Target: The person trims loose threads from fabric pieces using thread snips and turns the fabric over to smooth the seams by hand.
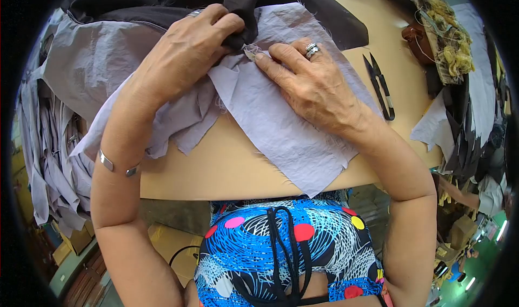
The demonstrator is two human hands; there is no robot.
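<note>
My left hand (197, 44) is closed with bent fingers on bunched black fabric (241, 9), where it meets the grey fabric. Across from it, my right hand (319, 85) pinches a frayed edge of the grey fabric (292, 139) between thumb and forefinger. Loose threads (252, 48) show at that pinch, close to the left fingertips. The grey piece lies over the table's front edge area, with one corner pointing toward my body. Black thread snips (379, 85) rest on the table to the right of my right hand, apart from it.
Pale table (216, 172) has a curved front edge. More grey fabric (97, 53) is heaped at left, with strips hanging down beside it. At right are a bundle of yellowish threads (451, 36) and dark and grey cloth (478, 101). A person's arm (459, 192) shows at lower right.
</note>
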